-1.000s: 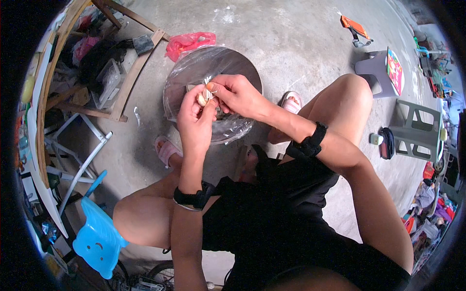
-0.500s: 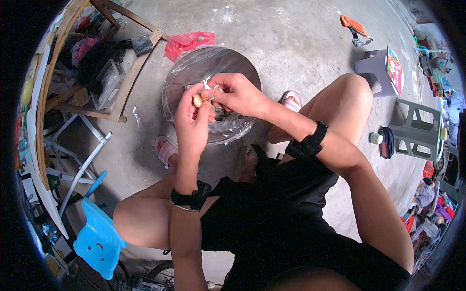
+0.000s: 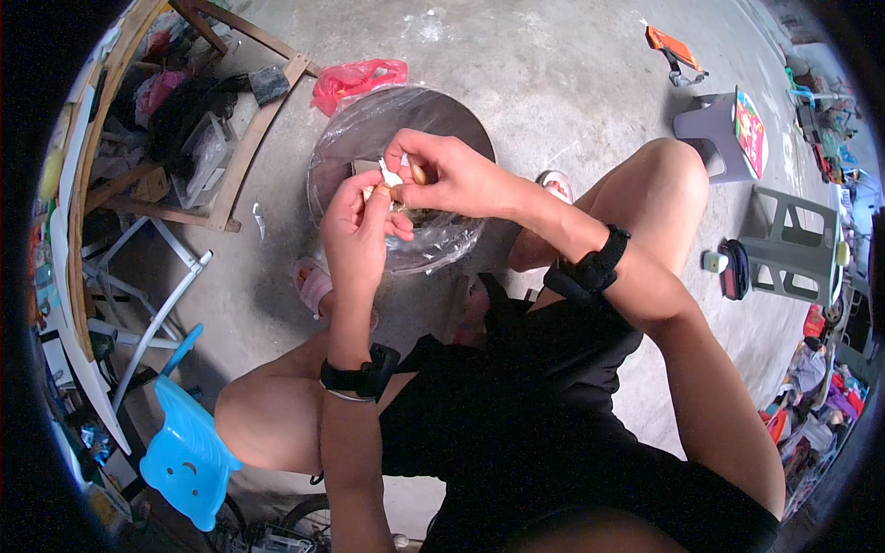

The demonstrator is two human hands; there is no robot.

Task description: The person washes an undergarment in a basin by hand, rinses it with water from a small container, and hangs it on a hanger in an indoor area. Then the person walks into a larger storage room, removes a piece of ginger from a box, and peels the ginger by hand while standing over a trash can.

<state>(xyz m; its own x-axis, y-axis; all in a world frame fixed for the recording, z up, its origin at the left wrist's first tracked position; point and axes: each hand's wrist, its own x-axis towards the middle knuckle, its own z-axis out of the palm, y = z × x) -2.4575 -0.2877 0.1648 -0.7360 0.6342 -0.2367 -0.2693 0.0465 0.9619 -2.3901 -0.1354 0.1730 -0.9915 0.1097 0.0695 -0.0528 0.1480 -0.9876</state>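
Above a round bin (image 3: 456,112) lined with clear plastic, my two hands meet at a white, papery piece of garlic (image 3: 391,177). My left hand (image 3: 358,217) pinches it from the left between thumb and fingers. From the right, my right hand (image 3: 452,175) has its thumb and forefinger closed on the same papery piece. A tan garlic clove (image 3: 419,173) shows inside the curl of the right fingers. The bin's contents are mostly hidden beneath my hands.
A red plastic bag (image 3: 355,81) lies behind the bin. A wooden frame (image 3: 263,143) and a blue chair (image 3: 189,461) stand to the left. On the right are a grey-white stool (image 3: 710,124), a grey-green stool (image 3: 788,244) and an orange item (image 3: 673,46) on the floor.
The clove earlier seen by the left fingers is no longer visible there; a tan clove now shows within the right fingers. My left hand has shifted slightly left.
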